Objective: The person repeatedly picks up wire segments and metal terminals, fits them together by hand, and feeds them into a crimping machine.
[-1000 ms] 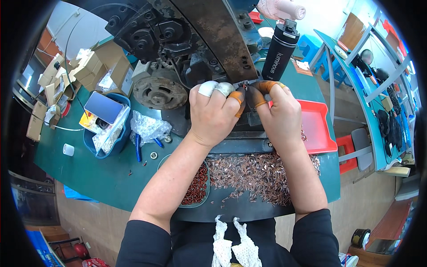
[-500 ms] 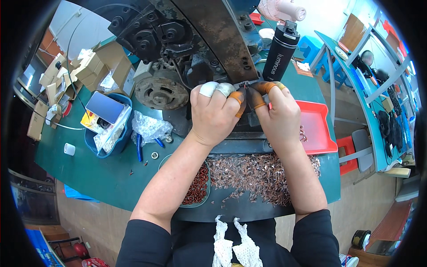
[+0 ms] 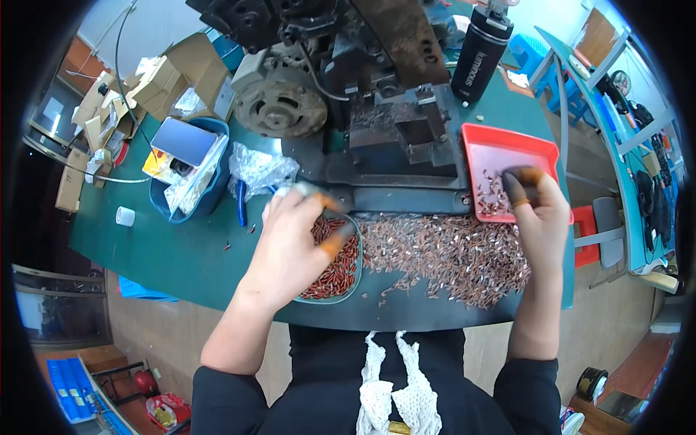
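My left hand (image 3: 286, 235) reaches over the left part of a clear-rimmed container (image 3: 358, 279) full of small reddish-brown cylindrical pieces (image 3: 335, 279). Its thumb and forefinger, in orange finger cots, are spread apart with nothing visible between them; motion blurs the fingertips. Over the red tray (image 3: 511, 138), my right hand (image 3: 540, 210) has its fingers curled and the thumb close to the forefinger. Dark-stained orange cots cover those fingers, and whatever they pinch is too small to make out. Several small brown pieces (image 3: 491, 196) lie in the tray beside the fingertips.
A dark metal machine with a block fixture (image 3: 399, 134) stands at the centre back. Loose small brown and silvery pieces (image 3: 449, 254) cover the table's front. To the left are a blue basket (image 3: 185, 210) and a plastic bag (image 3: 261, 170); a black bottle (image 3: 482, 54) stands behind the tray.
Both hands have left the machine's fixture, where they were together. My left hand came down and left to the container, its fingers spreading; my right hand moved right to the red tray.
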The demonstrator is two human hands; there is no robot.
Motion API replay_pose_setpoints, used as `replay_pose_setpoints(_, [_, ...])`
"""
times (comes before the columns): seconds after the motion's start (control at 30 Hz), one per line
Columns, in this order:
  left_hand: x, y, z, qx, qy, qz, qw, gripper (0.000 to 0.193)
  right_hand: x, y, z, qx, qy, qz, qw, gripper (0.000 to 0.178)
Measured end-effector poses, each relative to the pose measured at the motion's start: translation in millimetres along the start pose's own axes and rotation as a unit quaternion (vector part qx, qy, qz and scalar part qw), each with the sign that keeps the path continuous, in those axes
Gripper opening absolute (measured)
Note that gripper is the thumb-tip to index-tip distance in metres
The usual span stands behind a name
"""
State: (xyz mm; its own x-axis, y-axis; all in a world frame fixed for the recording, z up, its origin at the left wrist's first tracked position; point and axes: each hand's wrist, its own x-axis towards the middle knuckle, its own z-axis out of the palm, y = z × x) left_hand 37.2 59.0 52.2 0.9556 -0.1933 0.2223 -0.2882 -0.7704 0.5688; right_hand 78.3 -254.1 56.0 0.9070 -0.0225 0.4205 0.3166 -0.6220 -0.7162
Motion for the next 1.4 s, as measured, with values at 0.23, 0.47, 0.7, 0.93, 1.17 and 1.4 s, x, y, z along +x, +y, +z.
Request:
replay_pose_setpoints(0.23, [-28.5,-13.6,30.7,0.137,-0.001,-0.032,0.99,0.025,-39.3,-0.7,3.6,-0.045,-0.026,0.038,0.998,0.02])
replay_pose_setpoints(0.47, [-36.7,-23.1,31.5,0.097,0.073,-0.013,0.993,0.009,-54.2,-23.6,32.0,-0.002,-0.101,-0.021,0.995,0.02])
replay_pose_setpoints(0.7, [-42.1,-19.3,19.0,-0.069,0.074,-0.08,0.992,0.011,-60.4,-51.7,70.2,0.09,-0.199,-0.013,0.976,0.016])
replay_pose_setpoints(0.93, [-39.2,-19.6,28.3,0.122,0.038,-0.023,0.991,0.016,-65.9,-58.4,85.9,0.09,-0.212,-0.024,0.973,0.017])
replay_pose_setpoints(1.17, [-41.6,-21.0,20.2,0.017,0.062,-0.034,0.997,0.012,-62.2,-62.6,90.3,0.122,-0.246,0.057,0.96,0.017])
replay_pose_setpoints(1.4, [-47.9,-18.7,18.2,-0.314,0.067,-0.109,0.941,0.011,-61.6,-67.8,110.3,0.287,-0.308,0.185,0.888,0.019])
